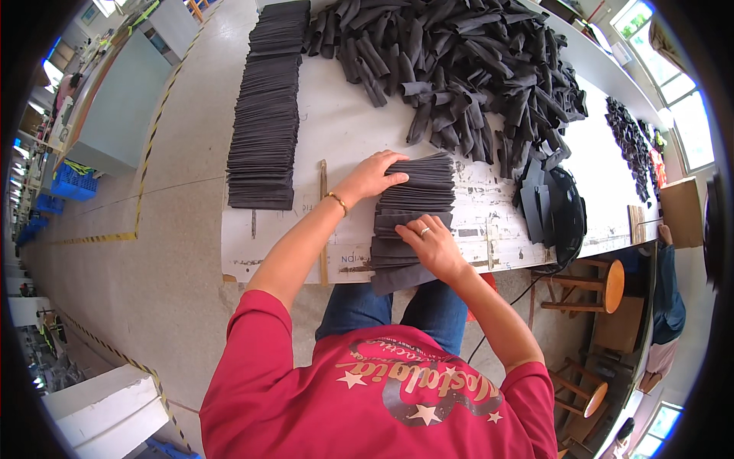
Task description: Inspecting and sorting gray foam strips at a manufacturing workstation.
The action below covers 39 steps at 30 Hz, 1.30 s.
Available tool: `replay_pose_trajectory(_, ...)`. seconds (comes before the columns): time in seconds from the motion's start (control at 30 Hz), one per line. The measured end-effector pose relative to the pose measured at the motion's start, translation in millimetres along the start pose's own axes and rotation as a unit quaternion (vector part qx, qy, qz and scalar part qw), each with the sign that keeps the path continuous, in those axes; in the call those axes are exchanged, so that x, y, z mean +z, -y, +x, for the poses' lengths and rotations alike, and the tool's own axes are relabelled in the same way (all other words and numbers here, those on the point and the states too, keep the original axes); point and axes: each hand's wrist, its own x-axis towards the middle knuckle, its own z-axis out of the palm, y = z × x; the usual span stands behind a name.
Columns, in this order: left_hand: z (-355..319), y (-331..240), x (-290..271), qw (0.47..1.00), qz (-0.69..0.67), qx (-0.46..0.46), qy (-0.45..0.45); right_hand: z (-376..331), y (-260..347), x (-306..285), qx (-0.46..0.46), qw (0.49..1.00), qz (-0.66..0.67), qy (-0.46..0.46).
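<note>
In front of me on the white table (336, 122) lies a row of dark grey folded cloth pieces (417, 187), overlapping like shingles. At its far left edge, my left hand (377, 174) rests with thumb and fingers spread over the pieces. Closer to me, my right hand (433, 243) has its fingers curled down on a cloth piece (391, 246) at the near end; the fingertips are partly hidden. The nearest piece (401, 279) hangs slightly askew past the table's front edge.
A longer row of similar pieces (264, 130) lines the table's left side. Loose dark pieces (459, 61) are heaped at the back. A black basin (567, 218) with grey pieces sits to the right, near wooden stools (612, 285). Another person (669, 298) is at the far right.
</note>
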Motion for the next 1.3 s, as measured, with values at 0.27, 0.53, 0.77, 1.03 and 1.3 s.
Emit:
replay_pose_trajectory(0.27, 2.4, 1.6, 2.5, 1.0, 0.002, 0.015, -0.005, 12.2, -7.7, 1.6, 0.002, 1.0, -0.012, -0.006)
replay_pose_trajectory(0.53, 7.1, 0.2, -1.2, 1.0, -0.023, -0.011, 0.009, 17.5, -27.1, 6.2, 0.016, 1.0, -0.023, 0.0)
replay_pose_trajectory(0.77, 3.4, -0.4, -1.4, 1.0, -0.004, 0.004, 0.001, 17.4, -17.1, 9.0, 0.109, 0.993, -0.017, -0.049)
replay_pose_trajectory(1.03, 2.1, -11.8, -5.8, 0.997, -0.016, -0.056, 0.056, 8.5, -15.2, 10.5, 0.055, 0.995, -0.067, -0.04)
replay_pose_trajectory(1.3, -3.5, -5.4, -3.1, 0.997, 0.02, -0.008, 0.079, 6.2, -13.1, 14.7, 0.061, 0.995, -0.068, -0.049)
